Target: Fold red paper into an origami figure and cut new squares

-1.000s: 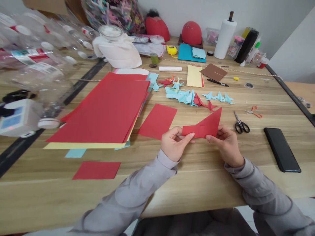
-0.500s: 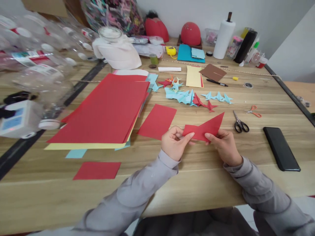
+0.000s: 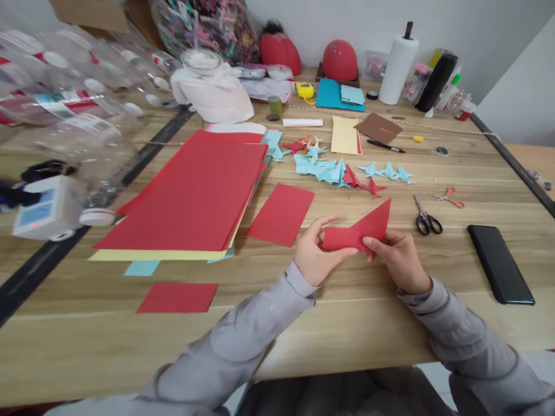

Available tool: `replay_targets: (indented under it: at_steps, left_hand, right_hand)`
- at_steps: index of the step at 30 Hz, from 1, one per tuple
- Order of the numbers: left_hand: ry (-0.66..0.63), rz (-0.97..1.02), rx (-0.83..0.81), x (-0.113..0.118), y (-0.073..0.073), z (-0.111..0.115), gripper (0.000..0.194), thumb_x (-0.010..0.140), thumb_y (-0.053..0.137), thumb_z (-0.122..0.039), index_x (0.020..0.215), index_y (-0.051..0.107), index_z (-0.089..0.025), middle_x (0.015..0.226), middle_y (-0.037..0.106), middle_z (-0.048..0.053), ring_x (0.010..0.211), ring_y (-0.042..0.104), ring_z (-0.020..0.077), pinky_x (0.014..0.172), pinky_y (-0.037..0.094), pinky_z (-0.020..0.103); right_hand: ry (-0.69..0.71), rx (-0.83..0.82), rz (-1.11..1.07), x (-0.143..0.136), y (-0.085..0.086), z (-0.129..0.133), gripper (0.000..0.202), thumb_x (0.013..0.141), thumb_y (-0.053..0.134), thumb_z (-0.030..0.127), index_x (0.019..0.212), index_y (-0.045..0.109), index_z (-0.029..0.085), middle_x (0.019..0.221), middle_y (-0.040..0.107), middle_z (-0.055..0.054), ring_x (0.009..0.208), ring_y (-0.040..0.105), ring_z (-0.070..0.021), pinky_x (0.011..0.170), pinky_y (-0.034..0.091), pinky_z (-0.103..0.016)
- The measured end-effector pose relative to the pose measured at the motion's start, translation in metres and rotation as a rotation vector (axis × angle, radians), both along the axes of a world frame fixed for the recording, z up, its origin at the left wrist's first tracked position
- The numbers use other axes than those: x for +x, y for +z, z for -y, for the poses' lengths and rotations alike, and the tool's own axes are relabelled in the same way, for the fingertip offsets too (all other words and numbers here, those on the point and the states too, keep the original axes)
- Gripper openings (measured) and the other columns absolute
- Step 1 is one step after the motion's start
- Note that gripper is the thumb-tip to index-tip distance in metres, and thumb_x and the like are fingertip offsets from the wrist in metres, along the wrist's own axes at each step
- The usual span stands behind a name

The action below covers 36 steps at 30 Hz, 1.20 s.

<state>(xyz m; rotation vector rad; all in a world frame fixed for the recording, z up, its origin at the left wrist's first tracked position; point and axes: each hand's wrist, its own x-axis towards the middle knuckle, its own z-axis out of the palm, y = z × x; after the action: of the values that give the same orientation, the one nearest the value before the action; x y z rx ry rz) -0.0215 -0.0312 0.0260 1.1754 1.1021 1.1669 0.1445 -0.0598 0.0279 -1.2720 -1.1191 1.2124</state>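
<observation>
A folded piece of red paper [image 3: 356, 232] is held above the table between both hands, one corner rising to a point at the upper right. My right hand [image 3: 404, 260] pinches its right part, thumb on the near face and fingers behind. My left hand [image 3: 314, 248] is around the left end, thumb along the lower edge and index finger raised above; its other fingers are partly hidden. A flat red sheet [image 3: 281, 214] lies just left of my left hand, and a smaller red piece [image 3: 177, 297] is nearer the front edge.
Large red sheets [image 3: 186, 196] are stacked at left. Several blue folded paper birds [image 3: 321, 169] lie beyond my hands. Black-handled scissors [image 3: 427, 219], orange-handled scissors [image 3: 451, 197] and a phone [image 3: 500, 263] are to the right. Plastic bottles [image 3: 87, 138] crowd the far left.
My left hand has loosened its pinch, its index finger lifting and its thumb sliding right along the lower edge. The paper's left part looks flatter. My right hand keeps its pinch.
</observation>
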Motion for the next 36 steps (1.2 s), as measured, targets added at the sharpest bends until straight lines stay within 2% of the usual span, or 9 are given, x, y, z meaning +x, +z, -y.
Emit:
replay_targets:
  at_steps: [3,7,13,17,23,29,36]
  left_hand:
    - [-0.005,-0.091,-0.013,0.0017,0.0,0.0024,0.069,0.041,0.089,-0.027,0.103,0.064,-0.014,0.083,0.072,0.007,0.073,0.07,0.0218,0.067,0.058,0.032]
    - [-0.078,0.039,-0.167,0.0046,-0.0024,0.0038,0.059,0.047,0.087,-0.028,0.099,0.063,-0.012,0.061,0.069,0.002,0.05,0.066,0.0191,0.049,0.056,0.029]
    - [-0.075,0.11,-0.233,0.0046,0.0012,0.0024,0.043,0.047,0.087,-0.029,0.076,0.062,-0.01,0.051,0.066,0.004,0.044,0.064,0.0181,0.044,0.056,0.027]
    - [-0.09,0.089,-0.246,0.0045,0.0024,0.0011,0.036,0.049,0.086,-0.032,0.065,0.063,-0.009,0.049,0.066,0.005,0.042,0.063,0.017,0.042,0.055,0.026]
    - [-0.101,0.088,-0.251,0.0046,0.0038,0.0,0.035,0.05,0.086,-0.034,0.064,0.065,-0.009,0.048,0.065,0.004,0.04,0.061,0.0158,0.041,0.054,0.024]
    - [-0.153,0.01,-0.12,0.0013,0.0046,0.0017,0.029,0.048,0.087,-0.026,0.063,0.067,-0.011,0.057,0.07,0.005,0.052,0.067,0.0175,0.053,0.059,0.026]
    - [-0.204,0.108,-0.266,0.0019,0.0052,0.0016,0.038,0.052,0.085,-0.039,0.066,0.065,-0.009,0.056,0.068,0.009,0.048,0.066,0.0205,0.049,0.059,0.032]
  right_hand:
    - [0.02,-0.019,-0.02,-0.002,-0.0001,0.0007,0.025,0.069,0.076,0.038,0.062,0.069,0.016,0.053,0.065,-0.001,0.044,0.054,-0.0101,0.045,0.044,-0.022]
    - [0.029,-0.019,-0.035,-0.0036,0.0003,-0.0005,0.024,0.067,0.077,0.038,0.064,0.07,0.016,0.056,0.067,-0.001,0.045,0.055,-0.0098,0.045,0.046,-0.022]
    - [0.067,-0.042,-0.043,-0.0031,-0.0007,-0.0013,0.021,0.063,0.081,0.034,0.066,0.071,0.016,0.059,0.067,-0.001,0.051,0.058,-0.0104,0.05,0.049,-0.023]
    - [0.103,-0.075,-0.044,-0.0042,-0.0025,-0.0009,0.022,0.061,0.082,0.033,0.069,0.073,0.015,0.064,0.07,-0.002,0.053,0.059,-0.0107,0.052,0.051,-0.024]
    - [0.098,-0.069,-0.055,-0.0074,0.0015,-0.0002,0.023,0.058,0.083,0.033,0.067,0.072,0.015,0.061,0.07,-0.001,0.05,0.058,-0.0102,0.05,0.051,-0.023]
    - [0.102,-0.094,-0.062,-0.0051,0.002,-0.0005,0.025,0.06,0.082,0.036,0.062,0.07,0.015,0.058,0.069,-0.002,0.047,0.058,-0.0097,0.048,0.051,-0.022]
    - [0.095,-0.096,-0.126,-0.0066,0.0038,-0.0004,0.023,0.057,0.084,0.034,0.066,0.073,0.016,0.061,0.07,-0.002,0.048,0.056,-0.0093,0.047,0.051,-0.023]
